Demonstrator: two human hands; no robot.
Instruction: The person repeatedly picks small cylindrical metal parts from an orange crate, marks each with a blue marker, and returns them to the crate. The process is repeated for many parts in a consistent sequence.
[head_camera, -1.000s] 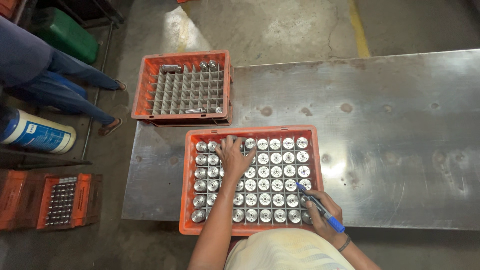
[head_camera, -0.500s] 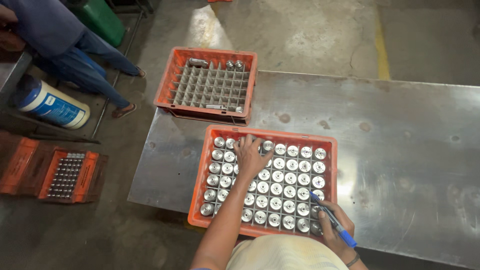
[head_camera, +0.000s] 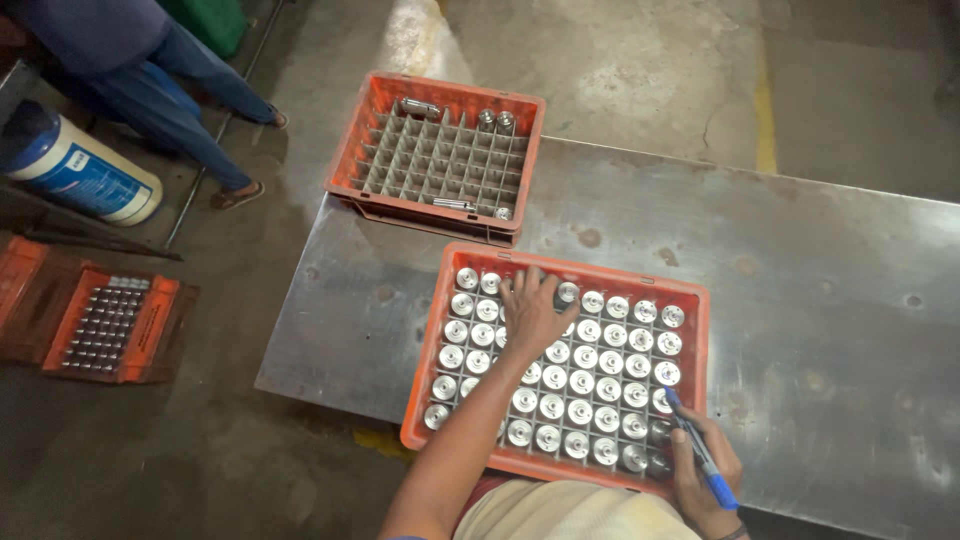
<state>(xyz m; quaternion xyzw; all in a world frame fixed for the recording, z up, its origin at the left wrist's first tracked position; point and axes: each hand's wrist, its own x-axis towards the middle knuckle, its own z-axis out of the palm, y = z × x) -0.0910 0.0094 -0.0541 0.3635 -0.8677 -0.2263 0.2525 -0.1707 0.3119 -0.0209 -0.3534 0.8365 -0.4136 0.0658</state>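
we see our left hand (head_camera: 533, 312) lying palm down, fingers spread and loose, on the tops of the round silver metal cylinders (head_camera: 580, 382) that stand upright in the near orange plastic crate (head_camera: 690, 345). it covers a few pieces in the far rows of the grid and closes on none of them. the crate sits on the grey, stained metal tabletop (head_camera: 820, 290), close to its near edge, and almost every cell of its divider holds a cylinder, shiny end up.

our right hand (head_camera: 703, 470) rests at the near right corner of the same crate, curled around a blue pen (head_camera: 700, 450). the pen points up and away from us, and its tip lies over the cylinders near that corner; we cannot tell whether the tip touches one.

a second orange plastic crate with a grey divider grid (head_camera: 440, 160) stands on the far left corner of the tabletop, just beyond the full one and slightly apart from it. most of its cells hold nothing; a few silver parts stand or lie along its far and near rows.

on the concrete floor (head_camera: 620, 60) to the left, a third orange crate of small metal parts (head_camera: 110, 320) sits beside a white and blue drum (head_camera: 75, 170) lying on its side. another person's legs in blue trousers (head_camera: 170, 80) stand near the drum.
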